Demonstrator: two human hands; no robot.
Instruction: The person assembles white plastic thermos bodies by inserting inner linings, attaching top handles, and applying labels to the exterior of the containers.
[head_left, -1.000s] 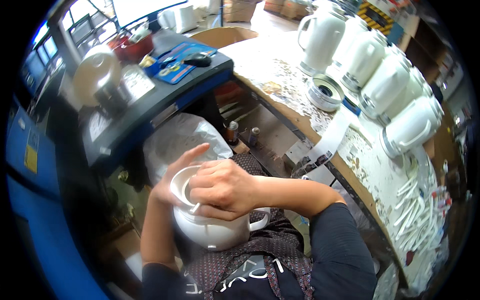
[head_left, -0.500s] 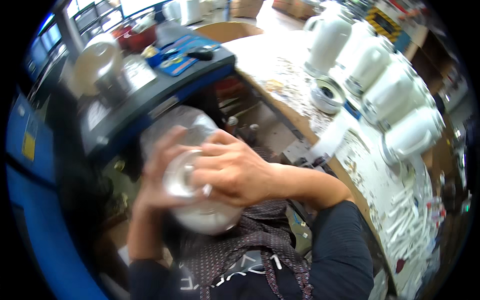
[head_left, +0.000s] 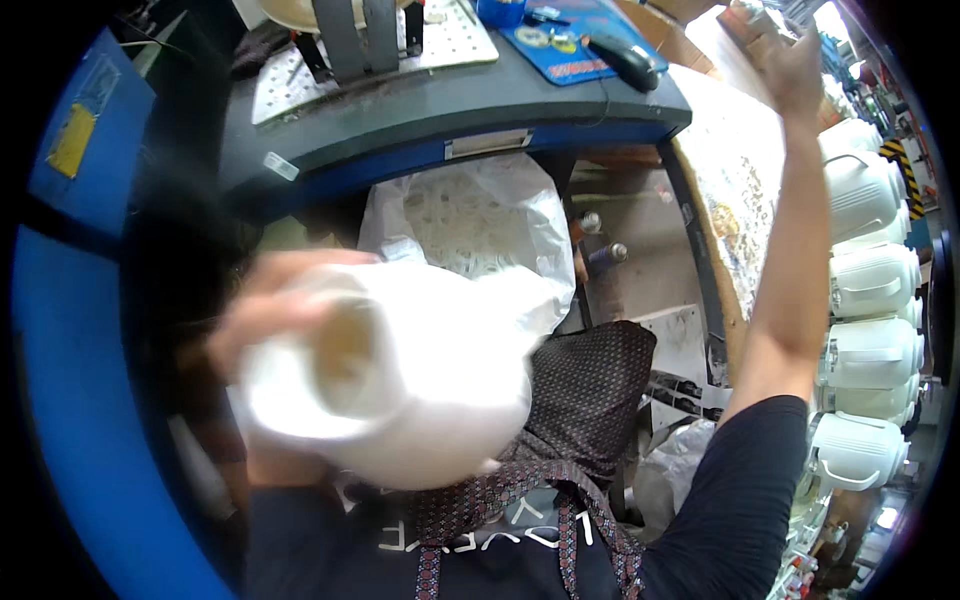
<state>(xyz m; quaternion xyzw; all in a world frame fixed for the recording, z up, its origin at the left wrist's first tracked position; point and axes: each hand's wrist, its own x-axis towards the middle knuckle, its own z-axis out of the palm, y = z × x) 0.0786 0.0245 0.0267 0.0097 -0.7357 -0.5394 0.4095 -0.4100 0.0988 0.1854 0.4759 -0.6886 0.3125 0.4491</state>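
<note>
A white plastic jug (head_left: 455, 390) with a round open mouth lies tilted in front of my apron, blurred by motion. My left hand (head_left: 275, 305) is closed on it beside the mouth; part of the hand is hidden behind the jug. My right arm stretches far out over the white worktable (head_left: 715, 170). At its end, my right hand (head_left: 790, 75) is near the far edge of the view, next to a brownish object (head_left: 745, 25) too blurred to name. The right fingers are smeared, so their grip does not show.
Several white jugs (head_left: 865, 355) line the right side. Ahead stands a dark bench (head_left: 400, 125) with a blue mat (head_left: 565, 60), a black computer mouse (head_left: 622, 60) and a perforated white plate (head_left: 455, 45). Under it hangs a plastic bag (head_left: 540, 190) of small pieces. A blue cabinet (head_left: 70, 340) stands left.
My right hand has let go of the jug and reached away to the far right. In my left hand the jug has turned, its mouth now showing. The view has swung round.
</note>
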